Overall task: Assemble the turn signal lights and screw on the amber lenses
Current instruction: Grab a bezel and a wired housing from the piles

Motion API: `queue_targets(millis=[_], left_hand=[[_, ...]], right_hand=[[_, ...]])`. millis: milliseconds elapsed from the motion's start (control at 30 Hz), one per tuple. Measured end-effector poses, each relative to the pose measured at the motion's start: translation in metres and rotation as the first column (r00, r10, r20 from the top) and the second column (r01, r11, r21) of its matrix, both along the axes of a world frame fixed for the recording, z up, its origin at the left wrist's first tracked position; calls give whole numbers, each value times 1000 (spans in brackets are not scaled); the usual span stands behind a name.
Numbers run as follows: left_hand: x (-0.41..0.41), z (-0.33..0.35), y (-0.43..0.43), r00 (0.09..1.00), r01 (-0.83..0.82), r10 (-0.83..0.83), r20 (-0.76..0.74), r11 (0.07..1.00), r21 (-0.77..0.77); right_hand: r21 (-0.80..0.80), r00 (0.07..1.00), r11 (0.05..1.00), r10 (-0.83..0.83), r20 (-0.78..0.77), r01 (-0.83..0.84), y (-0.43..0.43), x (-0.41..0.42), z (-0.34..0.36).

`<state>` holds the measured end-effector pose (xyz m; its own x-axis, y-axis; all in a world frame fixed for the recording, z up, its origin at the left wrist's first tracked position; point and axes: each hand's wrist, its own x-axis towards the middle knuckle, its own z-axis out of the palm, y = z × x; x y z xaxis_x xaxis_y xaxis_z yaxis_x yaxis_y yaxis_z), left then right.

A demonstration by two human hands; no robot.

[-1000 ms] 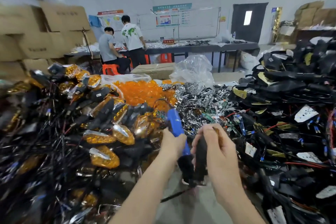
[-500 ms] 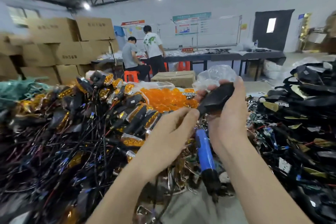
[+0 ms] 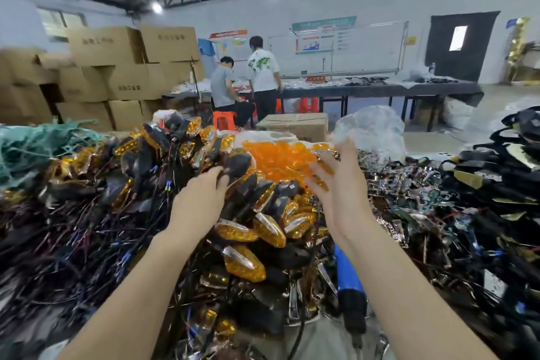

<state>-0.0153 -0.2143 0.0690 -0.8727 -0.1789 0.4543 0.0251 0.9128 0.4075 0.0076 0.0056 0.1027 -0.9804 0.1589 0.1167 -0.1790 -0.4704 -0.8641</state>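
Atop the many finished lights point(image 3: 267, 228), left hand point(image 3: 198, 202) touches one, grip unclear; right hand point(image 3: 336, 193), spread empty, hovers over unused lenses point(image 3: 280, 155).

Motion blur over the right fingers point(image 3: 321, 175), perhaps against the lenses point(image 3: 277, 155).

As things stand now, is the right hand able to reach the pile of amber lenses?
Probably yes. The right hand is open, its fingers spread, and it hangs at the right edge of the amber lenses. Nothing seems to lie between them, and the hand holds no tool.
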Motion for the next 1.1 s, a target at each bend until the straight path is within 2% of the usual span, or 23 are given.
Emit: queue_targets(millis=[67, 133, 333, 433, 567, 700, 867, 1000, 1100], left_hand=[[-1, -17, -6, 998, -51, 51, 31, 999, 14], [-2, -22, -6, 997, -76, 76, -2, 997, 5], [1, -14, 10, 976, -215, 215, -17, 965, -148], [6, -12, 21, 962, -272, 257, -97, 938, -214], [6, -10, 56, 967, -141, 107, -230, 980, -137], [-2, -18, 105, 965, 54, -83, -247, 991, -121], [-30, -37, 161, 958, 268, -271, -90, 962, -41], [-70, -51, 193, 944, 319, -309, 115, 945, -74], [-102, -61, 211, 926, 338, -315, 209, 937, -84]], right_hand=[[27, 999, 999, -23, 28, 22, 7, -2, -14], [44, 997, 998, -50, 55, 47, 14, -4, -23], [59, 988, 993, -105, 113, 99, 35, -7, -44], [62, 980, 990, -136, 143, 129, 50, -6, -56], [38, 959, 979, -202, 201, 198, 74, -7, -70], [51, 934, 961, -275, 226, 271, 101, -14, -80], [63, 912, 946, -322, 255, 317, 127, -25, -89], [39, 903, 941, -334, 270, 336, 143, -39, -96], [30, 902, 940, -334, 274, 339, 151, -53, -97]])
